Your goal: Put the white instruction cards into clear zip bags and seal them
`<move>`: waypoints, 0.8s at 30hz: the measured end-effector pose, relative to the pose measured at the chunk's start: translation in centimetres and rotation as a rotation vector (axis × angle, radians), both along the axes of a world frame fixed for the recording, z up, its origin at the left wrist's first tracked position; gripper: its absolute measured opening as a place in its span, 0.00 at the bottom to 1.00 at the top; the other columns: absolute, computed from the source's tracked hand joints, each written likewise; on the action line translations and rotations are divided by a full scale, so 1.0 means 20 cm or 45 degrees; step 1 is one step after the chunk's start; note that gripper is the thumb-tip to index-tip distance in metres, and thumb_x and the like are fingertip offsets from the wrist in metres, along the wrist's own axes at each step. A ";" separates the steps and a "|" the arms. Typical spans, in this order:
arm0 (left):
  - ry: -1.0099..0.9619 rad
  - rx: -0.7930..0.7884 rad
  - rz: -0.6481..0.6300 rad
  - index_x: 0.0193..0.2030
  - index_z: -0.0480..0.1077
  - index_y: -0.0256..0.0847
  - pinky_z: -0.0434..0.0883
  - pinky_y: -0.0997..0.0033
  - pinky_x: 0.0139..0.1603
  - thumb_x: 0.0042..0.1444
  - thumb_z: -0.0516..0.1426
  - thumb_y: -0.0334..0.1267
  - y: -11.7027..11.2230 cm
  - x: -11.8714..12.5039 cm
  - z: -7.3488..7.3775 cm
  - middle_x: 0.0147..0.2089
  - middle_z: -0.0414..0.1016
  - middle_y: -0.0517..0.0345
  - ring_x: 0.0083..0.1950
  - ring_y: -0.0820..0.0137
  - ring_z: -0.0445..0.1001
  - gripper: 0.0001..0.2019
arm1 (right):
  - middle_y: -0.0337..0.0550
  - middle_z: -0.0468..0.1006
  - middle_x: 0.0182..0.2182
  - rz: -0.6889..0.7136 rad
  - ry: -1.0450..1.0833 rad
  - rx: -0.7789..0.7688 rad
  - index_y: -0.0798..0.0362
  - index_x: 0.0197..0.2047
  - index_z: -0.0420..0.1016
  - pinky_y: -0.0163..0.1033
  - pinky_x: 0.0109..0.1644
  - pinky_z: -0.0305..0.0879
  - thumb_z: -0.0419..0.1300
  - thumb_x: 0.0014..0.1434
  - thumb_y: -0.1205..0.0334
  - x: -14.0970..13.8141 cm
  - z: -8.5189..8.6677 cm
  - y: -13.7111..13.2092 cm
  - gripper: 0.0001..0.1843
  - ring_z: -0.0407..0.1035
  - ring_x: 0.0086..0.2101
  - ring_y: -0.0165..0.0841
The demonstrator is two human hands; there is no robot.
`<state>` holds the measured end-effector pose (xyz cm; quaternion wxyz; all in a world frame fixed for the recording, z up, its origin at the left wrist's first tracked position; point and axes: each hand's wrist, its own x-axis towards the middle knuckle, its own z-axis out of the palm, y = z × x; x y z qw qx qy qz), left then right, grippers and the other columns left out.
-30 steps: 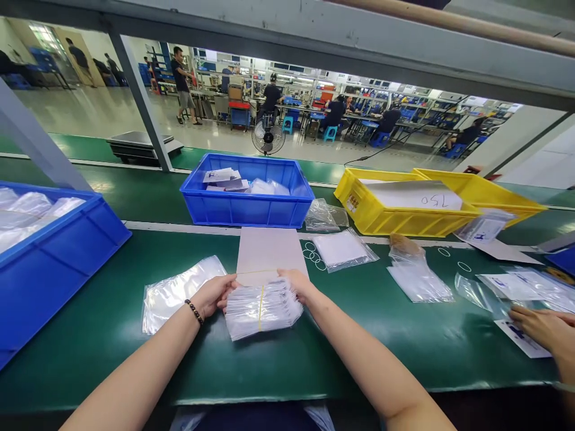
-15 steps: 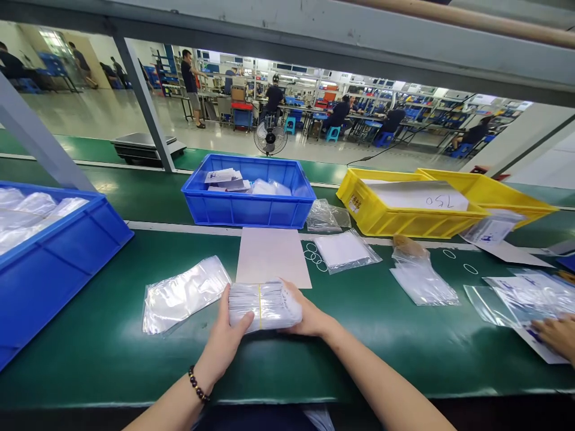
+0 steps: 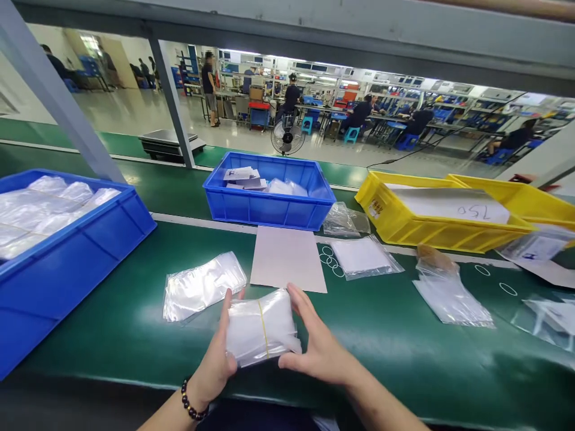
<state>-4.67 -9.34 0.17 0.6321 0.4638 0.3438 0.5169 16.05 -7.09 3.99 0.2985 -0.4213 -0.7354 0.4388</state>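
A thick bundle of clear plastic bags, with a yellow rubber band round its middle, is held above the green table near its front edge. My left hand grips the bundle's left end, thumb low in front and fingers behind. Around the right end curves my right hand, its fingers at the upper corner and its thumb at the lower corner. Beyond my left hand lies a flat stack of clear bags. A pale sheet of card rests just past the bundle.
A blue bin of bagged items stands at the left, another blue bin straight ahead. Yellow bins are at the right. White rings, a bagged white stack and more clear bags lie on the table.
The bundle has tipped so its broad banded face shows instead of its layered edge, and it sits slightly nearer me. My right hand has shifted round its right end. The view has swung left.
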 end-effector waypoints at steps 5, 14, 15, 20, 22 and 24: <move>0.237 -0.099 0.095 0.64 0.25 0.48 0.60 0.52 0.59 0.42 0.64 0.48 0.02 0.02 0.05 0.63 0.52 0.45 0.58 0.54 0.61 0.55 | 0.55 0.52 0.60 -0.211 0.456 -0.175 0.52 0.65 0.34 0.49 0.58 0.51 0.62 0.47 0.48 -0.07 -0.16 -0.04 0.52 0.52 0.58 0.44; 0.392 -0.254 0.212 0.62 0.42 0.43 0.70 0.67 0.41 0.42 0.61 0.40 0.12 0.02 0.16 0.40 0.71 0.55 0.38 0.64 0.71 0.43 | 0.37 0.63 0.25 -0.402 0.515 -0.247 0.53 0.28 0.66 0.32 0.28 0.59 0.64 0.43 0.55 -0.15 -0.04 0.14 0.14 0.58 0.25 0.28; 0.417 -0.285 0.206 0.61 0.45 0.43 0.70 0.68 0.38 0.41 0.61 0.39 0.14 0.02 0.18 0.37 0.71 0.56 0.36 0.65 0.71 0.41 | 0.36 0.62 0.23 -0.413 0.476 -0.258 0.54 0.25 0.64 0.32 0.26 0.56 0.64 0.42 0.54 -0.15 -0.02 0.15 0.14 0.56 0.24 0.27; 0.755 -0.291 0.122 0.36 0.65 0.40 0.61 0.76 0.26 0.35 0.62 0.38 0.29 0.01 0.23 0.25 0.64 0.64 0.27 0.72 0.63 0.18 | 0.33 0.58 0.18 -0.404 0.457 -0.453 0.55 0.19 0.61 0.31 0.23 0.49 0.64 0.40 0.51 -0.18 -0.01 0.19 0.19 0.51 0.21 0.24; 0.871 -0.199 0.083 0.22 0.61 0.38 0.56 0.78 0.23 0.37 0.61 0.40 0.36 0.02 0.22 0.20 0.59 0.66 0.24 0.75 0.58 0.12 | 0.32 0.57 0.16 -0.392 0.527 -0.580 0.54 0.18 0.59 0.31 0.22 0.46 0.64 0.40 0.49 -0.19 -0.02 0.22 0.21 0.49 0.19 0.23; 0.927 -0.167 0.017 0.16 0.54 0.39 0.52 0.77 0.22 0.40 0.57 0.41 0.43 0.01 0.21 0.17 0.52 0.66 0.21 0.76 0.55 0.15 | 0.31 0.55 0.13 -0.350 0.583 -0.712 0.54 0.15 0.55 0.31 0.21 0.42 0.63 0.39 0.47 -0.20 -0.04 0.24 0.24 0.46 0.17 0.22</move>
